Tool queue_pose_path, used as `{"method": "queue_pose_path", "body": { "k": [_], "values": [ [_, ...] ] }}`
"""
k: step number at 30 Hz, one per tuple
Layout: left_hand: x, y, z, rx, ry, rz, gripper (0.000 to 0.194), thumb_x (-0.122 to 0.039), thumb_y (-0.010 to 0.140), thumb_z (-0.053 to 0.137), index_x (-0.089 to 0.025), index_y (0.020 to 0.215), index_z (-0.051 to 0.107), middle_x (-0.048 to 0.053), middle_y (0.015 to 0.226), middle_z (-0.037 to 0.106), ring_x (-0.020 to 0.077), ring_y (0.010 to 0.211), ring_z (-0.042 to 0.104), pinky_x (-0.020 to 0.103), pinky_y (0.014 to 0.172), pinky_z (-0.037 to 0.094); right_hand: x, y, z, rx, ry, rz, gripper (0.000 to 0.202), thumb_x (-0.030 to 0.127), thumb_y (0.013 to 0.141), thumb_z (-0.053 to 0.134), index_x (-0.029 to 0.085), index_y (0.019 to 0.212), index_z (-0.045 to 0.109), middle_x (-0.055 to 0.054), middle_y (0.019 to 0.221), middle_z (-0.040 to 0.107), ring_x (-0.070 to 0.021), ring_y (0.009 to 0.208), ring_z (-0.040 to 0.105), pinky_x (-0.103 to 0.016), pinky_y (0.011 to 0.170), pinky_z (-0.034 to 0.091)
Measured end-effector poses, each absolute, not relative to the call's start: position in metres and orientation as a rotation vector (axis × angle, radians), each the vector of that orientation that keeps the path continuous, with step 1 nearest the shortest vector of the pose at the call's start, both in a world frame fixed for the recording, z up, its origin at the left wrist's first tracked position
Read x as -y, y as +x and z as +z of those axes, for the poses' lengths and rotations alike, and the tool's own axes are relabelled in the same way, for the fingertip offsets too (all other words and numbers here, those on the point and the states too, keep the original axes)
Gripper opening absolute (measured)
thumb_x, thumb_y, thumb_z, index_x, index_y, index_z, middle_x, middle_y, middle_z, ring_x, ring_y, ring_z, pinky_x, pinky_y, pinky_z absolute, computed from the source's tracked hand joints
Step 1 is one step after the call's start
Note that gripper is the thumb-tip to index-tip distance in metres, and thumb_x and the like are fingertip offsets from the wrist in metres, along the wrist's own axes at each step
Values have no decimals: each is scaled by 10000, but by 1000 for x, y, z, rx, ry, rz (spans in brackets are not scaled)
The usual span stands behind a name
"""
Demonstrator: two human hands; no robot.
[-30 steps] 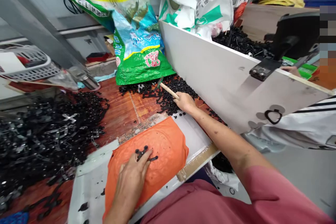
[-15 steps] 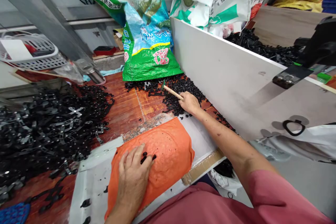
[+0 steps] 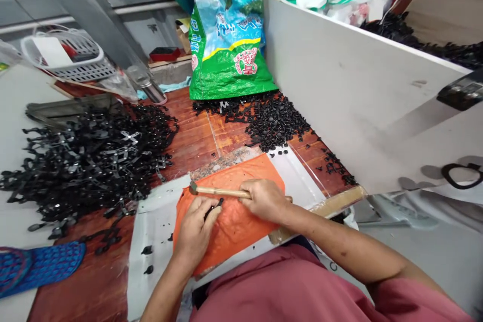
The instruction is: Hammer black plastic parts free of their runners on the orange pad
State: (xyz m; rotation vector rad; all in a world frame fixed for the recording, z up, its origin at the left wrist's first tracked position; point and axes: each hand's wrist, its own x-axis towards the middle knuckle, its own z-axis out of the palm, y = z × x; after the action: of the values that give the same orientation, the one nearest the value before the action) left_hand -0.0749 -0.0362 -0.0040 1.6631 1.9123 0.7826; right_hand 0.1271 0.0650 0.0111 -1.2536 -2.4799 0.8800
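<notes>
My right hand point(image 3: 266, 200) is closed round the wooden handle of a small hammer point(image 3: 222, 191), whose dark head points left. Just below that head, my left hand point(image 3: 196, 226) pinches a small black part point(image 3: 214, 208) between thumb and fingers. Both hands are over an orange cloth point(image 3: 241, 231), which lies on a pale board point(image 3: 151, 231). Beyond the cloth is a pile of small black pieces point(image 3: 277, 123). A larger heap of black linked parts point(image 3: 98, 156) lies to the left.
A green and blue sack point(image 3: 230, 68) stands at the back beside a tall grey panel point(image 3: 339, 75). At the left are a white basket point(image 3: 81, 70), a metal flask point(image 3: 153, 91) and a blue woven item point(image 3: 49, 264). Loose black bits lie on the board's left side.
My right hand has come back with the hammer from the small-piece pile to above the orange cloth. My left fingers have closed on the black part. The view has shifted.
</notes>
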Motion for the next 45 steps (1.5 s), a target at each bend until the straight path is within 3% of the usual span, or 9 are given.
{"method": "queue_pose_path", "body": {
  "k": [7, 11, 18, 26, 33, 45],
  "values": [
    [32, -57, -2, -1982, 1843, 670, 287, -372, 982, 456, -240, 958, 709, 54, 1033, 610, 201, 926, 612, 340, 834, 500, -63, 152, 11, 2383, -1309, 938, 90, 325, 933, 622, 258, 959, 676, 12, 875, 728, -168, 776, 645, -244, 662, 375],
    [26, -45, -1, -2004, 1895, 546, 301, -360, 1000, 428, -241, 978, 704, 46, 1000, 625, 208, 938, 603, 327, 822, 486, -54, 193, 14, 2217, -1440, 964, 188, 316, 972, 536, 270, 1099, 666, 10, 849, 719, -192, 764, 660, -263, 685, 410],
    [20, -39, -6, -2009, 1968, 545, 300, -356, 1014, 434, -243, 1002, 712, 42, 991, 632, 197, 938, 601, 301, 824, 468, -33, 228, -5, 2188, -1559, 1024, 366, 346, 993, 496, 341, 1345, 599, -2, 1016, 771, -237, 907, 718, -303, 756, 455],
    [19, -37, -5, -2015, 1994, 462, 297, -360, 1005, 454, -243, 994, 727, 50, 1017, 645, 211, 941, 615, 314, 803, 479, -32, 226, -9, 2161, -1533, 1047, 429, 321, 996, 500, 378, 1415, 574, 12, 1139, 769, -236, 988, 727, -315, 829, 498],
    [18, -48, -8, -1911, 1894, 686, 351, -399, 1010, 416, -218, 1008, 717, 58, 1020, 655, 196, 943, 638, 316, 845, 501, -32, 227, -9, 2170, -1514, 1051, 452, 318, 999, 506, 406, 1439, 554, 32, 1199, 755, -231, 1029, 723, -316, 849, 508],
    [19, -42, -11, -1983, 2027, 511, 308, -368, 1001, 448, -239, 1014, 727, 58, 1019, 648, 207, 926, 626, 308, 800, 487, -32, 226, -11, 2174, -1502, 1057, 449, 310, 1007, 500, 400, 1444, 549, 25, 1246, 738, -247, 1092, 708, -335, 873, 514]
  ]
}}
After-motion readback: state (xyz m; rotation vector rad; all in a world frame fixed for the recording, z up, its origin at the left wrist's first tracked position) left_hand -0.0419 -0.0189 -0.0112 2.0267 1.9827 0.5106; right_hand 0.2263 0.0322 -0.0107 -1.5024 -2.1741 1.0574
